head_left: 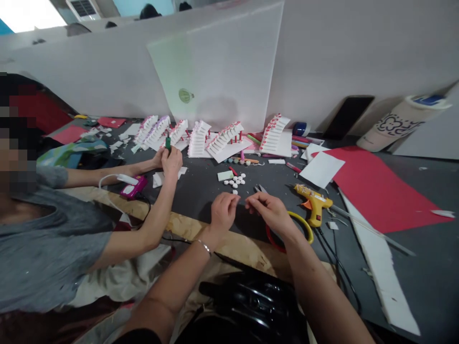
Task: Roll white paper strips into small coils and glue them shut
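My left hand (223,210) and my right hand (269,210) meet over the dark table (423,267), fingertips pinched toward each other. The left pinches a small white piece just below a cluster of white round discs (235,181). What the right fingers pinch is too small to make out. Scissors with red and yellow handles (303,224) lie under my right wrist. A yellow glue gun (313,203) rests just right of my right hand.
A co-worker on the left holds a green tool (168,142) with both hands near a row of white stair models (215,136). Red paper (380,191), white foam strips (380,272), a pink device (133,186) and a black bag (251,306) lie about.
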The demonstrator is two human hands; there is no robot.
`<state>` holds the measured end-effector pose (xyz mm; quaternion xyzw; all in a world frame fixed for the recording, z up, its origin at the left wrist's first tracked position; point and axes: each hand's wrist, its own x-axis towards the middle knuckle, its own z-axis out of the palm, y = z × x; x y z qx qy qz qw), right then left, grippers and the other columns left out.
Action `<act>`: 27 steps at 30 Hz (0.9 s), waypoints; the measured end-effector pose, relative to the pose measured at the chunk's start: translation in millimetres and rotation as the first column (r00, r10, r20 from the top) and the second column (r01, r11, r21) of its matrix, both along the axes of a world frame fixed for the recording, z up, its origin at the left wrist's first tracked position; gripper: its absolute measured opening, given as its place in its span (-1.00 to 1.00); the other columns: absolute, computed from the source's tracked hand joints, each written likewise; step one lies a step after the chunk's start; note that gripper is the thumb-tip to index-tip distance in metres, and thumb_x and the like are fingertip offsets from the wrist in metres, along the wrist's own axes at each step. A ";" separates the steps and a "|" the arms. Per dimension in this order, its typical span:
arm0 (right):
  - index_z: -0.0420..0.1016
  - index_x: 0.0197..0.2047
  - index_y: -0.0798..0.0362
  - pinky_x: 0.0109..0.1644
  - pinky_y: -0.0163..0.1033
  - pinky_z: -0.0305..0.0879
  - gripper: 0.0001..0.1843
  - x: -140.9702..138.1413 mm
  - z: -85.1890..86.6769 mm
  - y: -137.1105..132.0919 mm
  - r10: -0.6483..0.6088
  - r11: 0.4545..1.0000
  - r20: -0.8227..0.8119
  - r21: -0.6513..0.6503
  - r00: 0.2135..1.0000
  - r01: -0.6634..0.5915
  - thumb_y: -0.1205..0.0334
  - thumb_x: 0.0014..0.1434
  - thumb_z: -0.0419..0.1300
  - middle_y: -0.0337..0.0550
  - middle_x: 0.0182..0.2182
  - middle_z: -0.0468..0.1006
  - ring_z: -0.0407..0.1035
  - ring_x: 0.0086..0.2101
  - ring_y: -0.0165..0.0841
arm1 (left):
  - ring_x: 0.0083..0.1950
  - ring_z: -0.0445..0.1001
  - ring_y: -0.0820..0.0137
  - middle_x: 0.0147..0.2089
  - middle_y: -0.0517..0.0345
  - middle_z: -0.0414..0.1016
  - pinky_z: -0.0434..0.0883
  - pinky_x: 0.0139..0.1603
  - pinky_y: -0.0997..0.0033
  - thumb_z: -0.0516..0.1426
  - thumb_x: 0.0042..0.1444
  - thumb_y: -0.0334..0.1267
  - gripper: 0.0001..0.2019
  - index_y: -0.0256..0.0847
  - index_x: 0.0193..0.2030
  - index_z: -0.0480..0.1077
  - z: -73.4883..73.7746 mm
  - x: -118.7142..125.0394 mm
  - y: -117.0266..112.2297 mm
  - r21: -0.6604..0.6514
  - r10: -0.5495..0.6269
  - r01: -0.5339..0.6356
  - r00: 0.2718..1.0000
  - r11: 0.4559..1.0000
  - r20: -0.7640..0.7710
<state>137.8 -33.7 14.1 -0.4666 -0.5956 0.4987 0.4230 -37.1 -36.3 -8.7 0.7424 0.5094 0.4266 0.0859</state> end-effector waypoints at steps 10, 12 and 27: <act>0.21 -0.62 -0.01 -0.49 -0.31 0.11 -0.50 26.2 38.4 -21.7 -0.385 0.901 -0.051 0.196 0.921 0.387 -0.12 0.24 0.09 -0.34 -0.71 0.27 0.14 -0.62 -0.47 | 0.19 0.31 0.10 0.14 -0.17 0.41 0.25 0.15 0.15 0.26 0.09 -0.05 -0.49 -0.26 0.10 0.30 -2.5 -2.2 19.6 -0.174 0.262 -0.340 0.896 0.924 -0.360; 0.33 -0.48 0.00 -0.49 -0.32 0.15 -0.59 35.3 46.0 -34.0 -0.381 0.902 -0.038 0.206 0.924 0.380 -0.16 0.18 0.13 -0.32 -0.64 0.36 0.20 -0.61 -0.46 | 0.18 0.32 0.10 0.13 -0.17 0.42 0.25 0.17 0.14 0.26 0.10 -0.14 -0.53 -0.26 0.11 0.31 -1.7 -2.0 24.8 -0.236 0.223 -0.311 0.915 0.921 -0.335; 0.53 -0.36 0.02 -0.53 -0.26 0.25 -0.55 90.5 35.1 -184.6 -0.643 0.765 0.250 0.171 0.724 0.621 -0.23 0.04 0.18 -0.22 -0.62 0.46 0.29 -0.62 -0.36 | -0.47 0.40 0.41 -0.54 0.16 0.40 0.36 -0.35 0.44 -0.10 0.35 -0.27 -0.68 -0.26 -0.31 0.42 59.6 -17.0 27.7 -0.220 0.144 -0.092 0.961 0.971 0.234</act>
